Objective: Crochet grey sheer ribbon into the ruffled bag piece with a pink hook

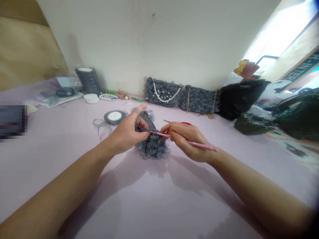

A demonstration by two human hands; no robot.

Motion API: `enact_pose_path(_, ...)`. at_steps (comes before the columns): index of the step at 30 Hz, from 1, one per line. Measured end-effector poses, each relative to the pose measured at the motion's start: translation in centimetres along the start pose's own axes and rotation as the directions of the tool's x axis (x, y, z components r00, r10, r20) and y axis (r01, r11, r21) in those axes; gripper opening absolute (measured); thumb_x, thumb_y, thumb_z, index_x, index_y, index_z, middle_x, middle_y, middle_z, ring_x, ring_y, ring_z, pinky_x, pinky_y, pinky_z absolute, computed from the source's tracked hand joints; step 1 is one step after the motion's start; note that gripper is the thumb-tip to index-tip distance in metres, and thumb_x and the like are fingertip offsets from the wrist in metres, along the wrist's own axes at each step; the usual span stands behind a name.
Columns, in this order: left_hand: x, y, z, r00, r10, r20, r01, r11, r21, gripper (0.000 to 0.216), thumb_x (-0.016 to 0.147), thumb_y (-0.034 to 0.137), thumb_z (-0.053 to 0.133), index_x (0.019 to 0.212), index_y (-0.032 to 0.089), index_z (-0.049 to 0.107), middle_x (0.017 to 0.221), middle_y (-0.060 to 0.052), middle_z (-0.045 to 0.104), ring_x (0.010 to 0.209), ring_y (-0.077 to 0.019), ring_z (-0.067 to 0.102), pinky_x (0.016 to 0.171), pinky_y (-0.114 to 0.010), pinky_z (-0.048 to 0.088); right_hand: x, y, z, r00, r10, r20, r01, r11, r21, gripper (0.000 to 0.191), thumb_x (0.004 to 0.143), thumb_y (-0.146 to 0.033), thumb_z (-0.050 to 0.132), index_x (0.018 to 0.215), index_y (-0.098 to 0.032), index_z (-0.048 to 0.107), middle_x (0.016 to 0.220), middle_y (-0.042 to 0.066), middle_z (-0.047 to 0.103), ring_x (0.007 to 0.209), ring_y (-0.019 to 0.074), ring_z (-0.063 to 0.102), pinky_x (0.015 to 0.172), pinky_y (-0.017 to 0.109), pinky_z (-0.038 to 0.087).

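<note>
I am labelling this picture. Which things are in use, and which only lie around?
In use: left hand, right hand, pink crochet hook, grey ruffled piece.
Lying around: ribbon spool, pearl-strap bag, black bag.

The pixelated dark block point(12, 121) at the desk's point(159, 199) left edge cannot be identified, the left hand point(127, 132) hides part of the grey ruffled piece point(153, 144), the hook's tip is too small to tell, and both forearms are cut off at the bottom edge.
</note>
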State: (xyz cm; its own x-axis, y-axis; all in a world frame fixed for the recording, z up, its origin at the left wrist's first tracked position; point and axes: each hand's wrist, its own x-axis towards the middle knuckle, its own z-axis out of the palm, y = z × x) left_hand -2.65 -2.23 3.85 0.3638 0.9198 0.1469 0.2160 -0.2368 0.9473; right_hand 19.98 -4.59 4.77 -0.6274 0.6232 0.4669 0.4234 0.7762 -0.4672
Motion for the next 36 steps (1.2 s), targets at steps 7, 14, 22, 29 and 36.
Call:
enact_pose_path(7,-0.3,-0.2,0.4,0.989,0.111,-0.099,-0.097,0.985,0.142,0.087,0.073,0.017,0.069,0.152,0.022,0.033,0.083,0.001,0.060,0.077,-0.0147,0.056,0.069,-0.028,0.044,0.0,-1.3,0.6,0.995,-0.081,-0.055,0.069,0.979,-0.189,0.023,0.093,-0.012,0.036,0.095,-0.017,0.058,0.086,0.007,0.061,0.069,0.0156,0.054,0.065,0.030,0.045)
enact_pose_path(14,-0.2,0.4,0.4,0.996,0.032,-0.078,-0.031,0.999,0.016,0.090,0.070,0.019,0.068,0.151,0.015,0.029,0.082,0.002,0.058,0.075,-0.0139,0.056,0.063,-0.025,0.043,-0.2,-0.4,0.5,0.986,0.108,-0.128,-0.100,0.992,0.071,0.027,0.101,-0.019,0.038,0.095,-0.017,0.065,0.084,0.003,0.067,0.073,0.0122,0.060,0.068,0.025,0.047)
enact_pose_path(22,0.0,-0.5,0.8,0.997,0.005,-0.075,-0.006,1.000,-0.017,0.086,0.072,0.016,0.065,0.150,0.014,0.030,0.083,0.001,0.058,0.078,-0.0139,0.057,0.071,-0.027,0.044,0.0,1.2,1.5,0.946,0.313,-0.086,-0.273,0.909,0.314,0.030,0.101,-0.027,0.042,0.085,-0.017,0.065,0.074,0.001,0.066,0.071,0.0117,0.061,0.066,0.023,0.048)
enact_pose_path(29,-0.3,-1.3,2.3,0.960,0.114,-0.256,-0.083,0.988,0.132,0.075,0.075,0.014,0.062,0.147,0.019,0.040,0.090,-0.001,0.060,0.089,-0.0170,0.059,0.085,-0.033,0.044,0.7,0.3,1.8,0.880,0.473,-0.039,-0.401,0.784,0.474,0.037,0.101,-0.040,0.044,0.073,-0.019,0.055,0.062,0.000,0.066,0.059,0.0124,0.061,0.058,0.025,0.048)
enact_pose_path(36,0.1,-0.8,2.7,0.985,-0.106,-0.137,0.077,0.976,-0.204,0.059,0.084,0.028,0.058,0.141,0.014,0.045,0.081,0.000,0.058,0.082,-0.0171,0.058,0.080,-0.031,0.046,0.1,1.2,3.4,0.869,0.488,-0.086,-0.338,0.709,0.619,0.033,0.099,-0.038,0.045,0.075,-0.020,0.058,0.067,0.000,0.066,0.064,0.0148,0.065,0.063,0.028,0.052)
